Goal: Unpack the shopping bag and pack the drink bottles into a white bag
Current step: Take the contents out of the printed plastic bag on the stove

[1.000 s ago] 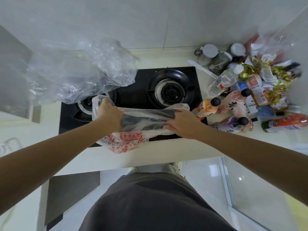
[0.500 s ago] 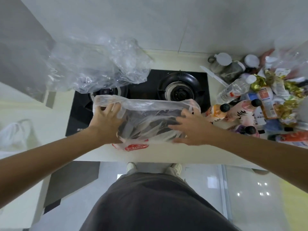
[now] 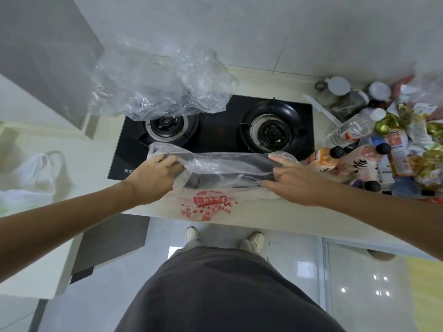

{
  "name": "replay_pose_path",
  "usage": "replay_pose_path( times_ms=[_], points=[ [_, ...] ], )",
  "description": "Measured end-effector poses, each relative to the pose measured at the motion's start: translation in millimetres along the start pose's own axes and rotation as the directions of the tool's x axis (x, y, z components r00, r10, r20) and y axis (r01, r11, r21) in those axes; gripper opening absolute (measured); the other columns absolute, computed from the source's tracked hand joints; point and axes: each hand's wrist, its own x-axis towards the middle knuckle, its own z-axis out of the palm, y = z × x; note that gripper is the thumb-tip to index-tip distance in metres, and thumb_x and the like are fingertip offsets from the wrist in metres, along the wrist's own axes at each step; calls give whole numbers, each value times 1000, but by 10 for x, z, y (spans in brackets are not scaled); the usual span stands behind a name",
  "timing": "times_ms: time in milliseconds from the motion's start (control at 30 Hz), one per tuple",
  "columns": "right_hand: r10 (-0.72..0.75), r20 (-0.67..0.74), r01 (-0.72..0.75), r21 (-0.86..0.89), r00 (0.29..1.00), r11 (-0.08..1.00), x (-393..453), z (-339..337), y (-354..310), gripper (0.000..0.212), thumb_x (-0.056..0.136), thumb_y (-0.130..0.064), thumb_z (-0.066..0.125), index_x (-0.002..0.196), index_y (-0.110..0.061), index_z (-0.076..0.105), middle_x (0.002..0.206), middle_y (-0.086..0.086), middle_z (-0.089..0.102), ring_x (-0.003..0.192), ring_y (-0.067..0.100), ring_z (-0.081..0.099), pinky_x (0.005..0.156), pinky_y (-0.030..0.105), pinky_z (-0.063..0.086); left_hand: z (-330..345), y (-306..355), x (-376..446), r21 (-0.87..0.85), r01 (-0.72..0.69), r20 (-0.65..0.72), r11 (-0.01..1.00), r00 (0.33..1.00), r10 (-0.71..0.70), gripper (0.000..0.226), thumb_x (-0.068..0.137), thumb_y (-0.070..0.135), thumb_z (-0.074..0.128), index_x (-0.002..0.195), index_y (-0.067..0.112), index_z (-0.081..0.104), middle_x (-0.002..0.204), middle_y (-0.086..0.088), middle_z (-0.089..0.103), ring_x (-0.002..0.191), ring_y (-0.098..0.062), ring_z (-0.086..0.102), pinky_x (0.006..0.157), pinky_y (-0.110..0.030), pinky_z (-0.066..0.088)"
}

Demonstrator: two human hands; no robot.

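A thin white bag with red print (image 3: 211, 204) lies on the counter's front edge, over the front of the black gas hob (image 3: 220, 130). My left hand (image 3: 151, 178) grips its mouth at the left, my right hand (image 3: 292, 180) grips it at the right, and the mouth is stretched wide between them. The drink bottles lie on the counter to the right: an orange one (image 3: 323, 159), a pink one (image 3: 359, 159), a purple one (image 3: 366, 185) and a clear water bottle (image 3: 352, 128). The bag looks empty.
A crumpled clear plastic bag (image 3: 163, 89) rests on the hob's left burner. Snack packets (image 3: 412, 144) and jars (image 3: 340, 92) crowd the right corner of the counter. Another white bag (image 3: 31, 178) sits on the counter at far left. My shoes show on the floor below.
My hands have moved apart and pulled the white bag's mouth wider. The bag has slid towards the counter edge, so its red print now shows flat.
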Motion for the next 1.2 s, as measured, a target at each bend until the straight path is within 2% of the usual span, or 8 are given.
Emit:
replay_pose_path(
  times_ms=[167,267,367,500,633,867,1067,1200],
  points=[
    [-119,92,117,27,989,993,62,140,-73,67,91,-8,60,152,-31,44,90,-1,69,86,26,67,110,43,40,10,88,-5,-20,-255,245,967,936,252,36,107,38,46,106,20,77,116,0,69,129,-28,46,104,-46,35],
    [-125,281,121,33,952,992,47,104,-211,50,99,-16,51,147,-26,42,112,2,68,96,27,68,96,40,40,43,108,22,42,-252,334,967,916,224,53,108,53,33,103,21,76,109,0,70,120,-25,48,108,-42,31],
    [33,238,-26,-31,971,999,98,89,-253,38,109,-37,39,140,-17,44,96,2,74,83,24,70,79,40,37,81,144,83,87,-206,328,975,930,168,57,106,60,29,110,23,72,110,0,70,117,-27,53,108,-43,31],
    [288,178,-280,-70,941,957,143,79,-149,81,93,-80,34,130,-10,47,94,2,73,81,24,67,85,41,39,39,129,190,115,-26,294,993,956,-9,64,100,71,31,144,27,46,130,-2,68,138,-31,44,115,-51,22],
    [413,99,-415,-5,905,910,119,40,-115,106,77,-90,45,140,-5,43,119,6,56,106,27,58,100,43,39,-151,92,307,153,161,265,975,944,-198,91,87,85,33,154,24,35,141,-7,59,135,-36,39,114,-53,24],
    [426,51,-428,29,903,903,132,-16,-216,87,84,-80,52,128,-6,65,139,10,45,122,32,44,104,50,38,-175,154,408,119,298,131,947,941,-312,95,79,94,28,125,17,60,121,-8,50,110,-29,43,103,-51,32],
    [234,-85,-209,230,969,950,347,204,-451,60,92,-41,67,145,-16,51,145,6,51,131,28,49,113,47,37,143,313,376,-4,-126,-129,992,984,124,48,92,37,66,136,20,57,139,-6,53,126,-29,48,101,-49,41],
    [84,-22,-74,300,996,951,525,358,-558,61,100,-37,59,155,-16,41,147,5,56,139,24,49,127,44,11,195,293,435,-30,-178,20,983,984,179,59,96,24,58,153,27,42,154,-3,48,147,-28,34,120,-53,24]
  ],
)
